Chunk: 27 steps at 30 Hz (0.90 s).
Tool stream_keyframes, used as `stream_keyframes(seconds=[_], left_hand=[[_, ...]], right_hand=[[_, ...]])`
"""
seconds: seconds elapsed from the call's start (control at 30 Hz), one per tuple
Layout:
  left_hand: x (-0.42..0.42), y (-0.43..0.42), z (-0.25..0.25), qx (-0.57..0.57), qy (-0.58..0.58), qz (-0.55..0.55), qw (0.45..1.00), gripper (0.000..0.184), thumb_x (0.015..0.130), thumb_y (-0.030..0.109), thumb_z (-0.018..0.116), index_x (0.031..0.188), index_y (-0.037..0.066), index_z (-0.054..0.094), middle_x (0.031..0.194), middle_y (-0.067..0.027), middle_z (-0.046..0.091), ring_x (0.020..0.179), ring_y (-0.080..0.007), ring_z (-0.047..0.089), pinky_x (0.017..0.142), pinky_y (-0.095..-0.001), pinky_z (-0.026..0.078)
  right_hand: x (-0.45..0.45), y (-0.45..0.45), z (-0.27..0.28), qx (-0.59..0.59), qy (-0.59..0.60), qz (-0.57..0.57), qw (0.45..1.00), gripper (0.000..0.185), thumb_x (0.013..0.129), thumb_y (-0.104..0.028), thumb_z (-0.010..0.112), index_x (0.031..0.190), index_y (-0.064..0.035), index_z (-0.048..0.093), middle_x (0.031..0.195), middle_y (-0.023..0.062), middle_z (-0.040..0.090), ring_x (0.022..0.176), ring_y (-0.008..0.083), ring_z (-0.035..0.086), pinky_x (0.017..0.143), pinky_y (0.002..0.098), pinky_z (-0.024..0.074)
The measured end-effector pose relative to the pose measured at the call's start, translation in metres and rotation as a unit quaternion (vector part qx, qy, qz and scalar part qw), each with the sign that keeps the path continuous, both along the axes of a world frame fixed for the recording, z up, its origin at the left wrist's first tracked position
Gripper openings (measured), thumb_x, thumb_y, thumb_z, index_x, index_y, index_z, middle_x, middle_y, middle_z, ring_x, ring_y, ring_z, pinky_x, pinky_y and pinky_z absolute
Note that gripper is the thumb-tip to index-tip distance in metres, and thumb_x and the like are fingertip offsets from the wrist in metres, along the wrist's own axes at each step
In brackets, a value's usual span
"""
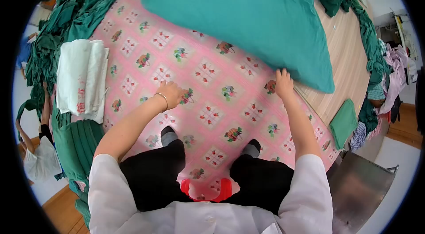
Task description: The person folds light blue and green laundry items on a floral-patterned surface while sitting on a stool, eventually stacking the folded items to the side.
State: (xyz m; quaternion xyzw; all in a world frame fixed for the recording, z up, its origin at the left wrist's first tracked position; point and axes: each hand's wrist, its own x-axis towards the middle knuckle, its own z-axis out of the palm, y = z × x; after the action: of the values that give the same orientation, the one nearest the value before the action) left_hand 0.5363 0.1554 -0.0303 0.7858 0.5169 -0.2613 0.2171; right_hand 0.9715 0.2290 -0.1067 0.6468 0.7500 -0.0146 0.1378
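A large teal green cloth [234, 12] lies spread over the pink patterned sheet [206, 72] and partly over the wooden surface. At its lower edge, near the right corner, my right hand [283, 82] has its fingertips at the fabric; whether they grip it I cannot make out. My left hand [171, 94], with a bracelet at the wrist, is over the pink sheet, away from the green cloth. Its fingers are slightly curled and apart, with nothing in them.
Folded white cloth [82, 77] lies at the left, beside piled dark green fabric [84, 3]. A small folded green cloth [343, 123] rests on the wooden board [347, 52] at the right. A metal panel [363, 189] stands lower right. Other people's arms show at the far left.
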Motion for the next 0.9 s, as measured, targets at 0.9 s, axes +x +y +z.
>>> stream_keyframes(seconds=[0.9], left_hand=[[0.118, 0.09, -0.024, 0.162, -0.312, 0.026, 0.936, 0.018, 0.07, 0.008, 0.048, 0.084, 0.002, 0.057, 0.081, -0.0178, 0.06, 0.078, -0.0361, 0.056, 0.069, -0.0427, 0.045]], right_hand=[[-0.007, -0.115, -0.004, -0.066, 0.572, -0.314, 0.755, 0.018, 0.075, -0.008, 0.058, 0.092, -0.0002, 0.058, 0.081, 0.0069, 0.06, 0.075, 0.0139, 0.054, 0.071, 0.0247, 0.0429]])
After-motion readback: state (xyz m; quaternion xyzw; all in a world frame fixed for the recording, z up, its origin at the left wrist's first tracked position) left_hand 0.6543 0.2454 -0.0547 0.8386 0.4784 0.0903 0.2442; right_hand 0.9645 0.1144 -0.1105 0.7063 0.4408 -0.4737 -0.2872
